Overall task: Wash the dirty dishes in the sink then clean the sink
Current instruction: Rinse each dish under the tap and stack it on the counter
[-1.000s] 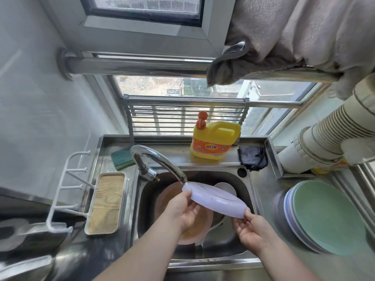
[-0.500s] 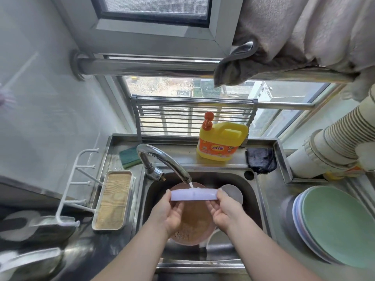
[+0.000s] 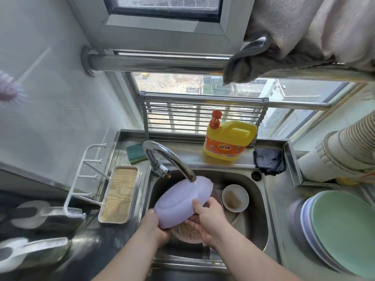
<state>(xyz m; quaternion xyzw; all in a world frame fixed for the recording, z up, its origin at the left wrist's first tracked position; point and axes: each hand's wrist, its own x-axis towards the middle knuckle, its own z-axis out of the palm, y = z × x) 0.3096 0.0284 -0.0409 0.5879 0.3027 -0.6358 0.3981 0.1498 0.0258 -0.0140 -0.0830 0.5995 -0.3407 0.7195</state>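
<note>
**Lilac plate held under the tap**

While the faucet [image 3: 168,159] spout hangs over its upper rim, a lilac plate [image 3: 181,200] tilts underside-up above the sink [image 3: 257,211]. At its lower left edge the left hand [image 3: 155,228] grips with curled fingers; the right hand [image 3: 209,218] holds the lower right, thumb pressed on the underside. Beneath them lies a pink plate [image 3: 187,233] with brown residue, and to the right a small white bowl [image 3: 235,198] with dregs. Behind stand a green sponge [image 3: 136,153], a yellow detergent jug [image 3: 229,140] and a dark cloth [image 3: 269,160]; stacked plates [image 3: 341,230] rest far right.
</note>
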